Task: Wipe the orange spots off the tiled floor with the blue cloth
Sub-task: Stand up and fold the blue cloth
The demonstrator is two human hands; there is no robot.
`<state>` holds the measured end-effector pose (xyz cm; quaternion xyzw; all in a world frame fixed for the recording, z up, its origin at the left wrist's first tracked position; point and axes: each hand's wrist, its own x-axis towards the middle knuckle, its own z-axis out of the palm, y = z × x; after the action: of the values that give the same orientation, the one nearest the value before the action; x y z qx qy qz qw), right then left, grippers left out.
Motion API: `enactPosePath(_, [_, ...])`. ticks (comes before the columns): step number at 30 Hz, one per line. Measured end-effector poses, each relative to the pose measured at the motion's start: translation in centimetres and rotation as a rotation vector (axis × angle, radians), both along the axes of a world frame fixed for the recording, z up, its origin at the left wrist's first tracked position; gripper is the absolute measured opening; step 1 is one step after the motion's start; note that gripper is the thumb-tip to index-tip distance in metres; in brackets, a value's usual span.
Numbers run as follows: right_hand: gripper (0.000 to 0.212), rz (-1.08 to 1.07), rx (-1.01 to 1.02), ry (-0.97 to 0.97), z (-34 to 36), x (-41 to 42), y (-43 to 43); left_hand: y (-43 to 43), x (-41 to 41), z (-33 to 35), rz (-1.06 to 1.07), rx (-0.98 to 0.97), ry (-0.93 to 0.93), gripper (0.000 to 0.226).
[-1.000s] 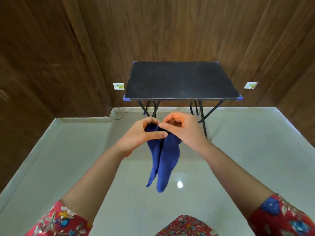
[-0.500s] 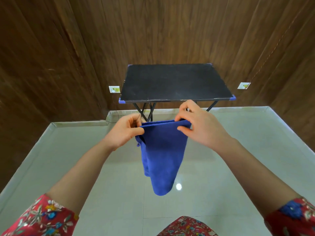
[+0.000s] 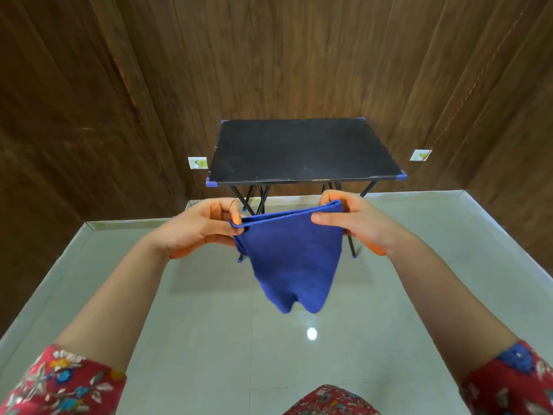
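Note:
A blue cloth [image 3: 294, 259] hangs folded in the air in front of me, stretched along its top edge. My left hand [image 3: 197, 229] pinches its left corner between thumb and fingers. My right hand [image 3: 356, 223] pinches its right corner the same way. The cloth's lower part droops in two rounded lobes above the pale tiled floor [image 3: 209, 339]. I see no orange spots on the part of the floor in view.
A small black folding table [image 3: 302, 151] with blue corner caps stands against the dark wooden wall just beyond my hands. Two white wall sockets [image 3: 197, 162] sit low on the wall at either side. A bright light reflection [image 3: 311, 333] shows on the tiles.
My hands have drawn apart, spreading the bunched cloth out wide along its top edge. The view has tilted slightly.

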<state>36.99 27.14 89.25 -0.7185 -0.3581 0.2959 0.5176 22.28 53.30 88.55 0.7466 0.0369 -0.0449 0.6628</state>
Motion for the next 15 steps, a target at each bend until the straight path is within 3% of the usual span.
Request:
enactPosePath(4, [0.032, -0.087, -0.143, -0.097, -0.9, -0.8, 0.5, -0.9, 0.2, -0.5, 0.073, 0.244, -0.007, 0.023])
enactPosePath(7, [0.037, -0.116, -0.089, -0.038, -0.4, -1.0, -0.2, -0.8, -0.3, -0.3, -0.051, 0.038, -0.030, 0.024])
enactPosePath(13, [0.012, 0.034, -0.011, 0.279, -0.2, -1.6, 0.0, 0.6, -0.2, -0.7, -0.176, -0.207, 0.068, 0.013])
enactPosePath(15, [0.014, -0.005, 0.097, 0.418, -0.3, -1.6, 0.6, 0.5, 0.2, -1.7, -0.093, -0.446, -0.011, 0.017])
